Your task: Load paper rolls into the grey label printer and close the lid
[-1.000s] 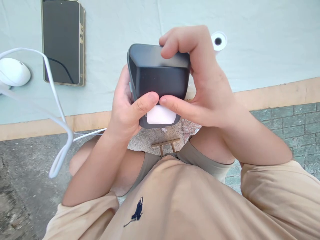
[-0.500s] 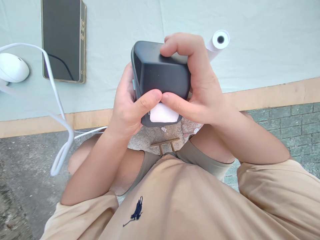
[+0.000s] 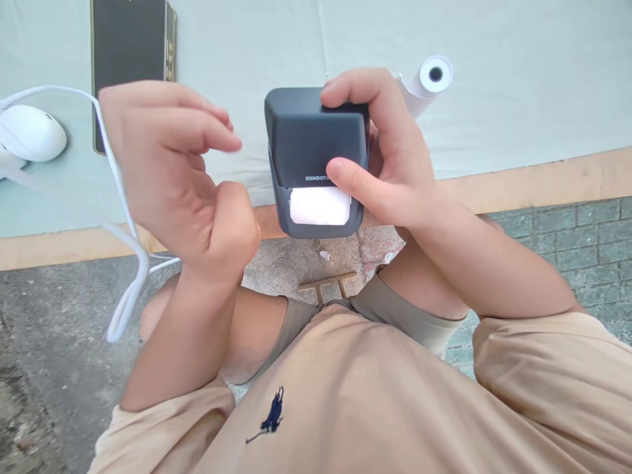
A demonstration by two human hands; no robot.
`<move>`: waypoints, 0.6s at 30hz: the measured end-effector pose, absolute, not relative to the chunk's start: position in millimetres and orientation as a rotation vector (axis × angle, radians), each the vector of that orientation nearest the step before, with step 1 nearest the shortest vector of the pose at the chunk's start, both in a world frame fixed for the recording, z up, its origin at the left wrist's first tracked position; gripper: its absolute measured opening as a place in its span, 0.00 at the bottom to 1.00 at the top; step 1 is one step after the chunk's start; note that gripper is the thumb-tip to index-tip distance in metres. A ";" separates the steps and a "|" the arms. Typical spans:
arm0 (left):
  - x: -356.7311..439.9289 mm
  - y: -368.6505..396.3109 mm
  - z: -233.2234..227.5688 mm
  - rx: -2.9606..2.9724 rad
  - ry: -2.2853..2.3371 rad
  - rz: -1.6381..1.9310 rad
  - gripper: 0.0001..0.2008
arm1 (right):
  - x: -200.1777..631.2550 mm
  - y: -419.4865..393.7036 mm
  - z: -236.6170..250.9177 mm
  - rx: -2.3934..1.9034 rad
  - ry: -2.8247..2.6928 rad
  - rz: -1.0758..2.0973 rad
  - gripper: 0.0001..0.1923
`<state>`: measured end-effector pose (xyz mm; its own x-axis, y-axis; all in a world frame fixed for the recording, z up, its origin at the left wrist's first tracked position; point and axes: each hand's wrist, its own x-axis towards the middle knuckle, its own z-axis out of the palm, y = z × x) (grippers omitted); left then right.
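My right hand point(image 3: 395, 164) grips a small dark grey label printer point(image 3: 316, 158) above the table edge, thumb on its front, fingers over its top. White paper point(image 3: 320, 205) shows in the slot at its near end. My left hand point(image 3: 172, 171) hovers to the left of the printer, apart from it, fingers loosely curled and holding nothing. A white paper roll point(image 3: 427, 82) lies on the table just behind my right hand.
A dark phone point(image 3: 133, 39) lies on the pale green tablecloth point(image 3: 518, 79) at the back left. A white mouse-like device point(image 3: 32, 131) sits at the far left, with a white cable point(image 3: 126, 263) looping off the table edge. Pavement lies below.
My left hand has let go of the printer and moved left and up. The printer's front has tilted toward me, held by my right hand alone.
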<state>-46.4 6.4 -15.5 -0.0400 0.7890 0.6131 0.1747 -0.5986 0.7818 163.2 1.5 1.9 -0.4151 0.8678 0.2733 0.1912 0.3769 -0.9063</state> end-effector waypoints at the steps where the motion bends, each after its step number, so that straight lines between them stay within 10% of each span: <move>1: -49.0 9.4 -16.8 1.886 0.937 1.769 0.12 | 163.0 1.5 1.8 -0.922 -1.845 1.069 0.25; 6: -42.1 15.7 -25.4 1.883 0.705 2.092 0.24 | 162.5 1.5 1.6 -0.924 -1.850 1.040 0.24; 18: -45.6 0.9 -16.7 2.003 0.815 1.796 0.11 | 163.1 1.0 1.7 -0.963 -1.854 1.041 0.26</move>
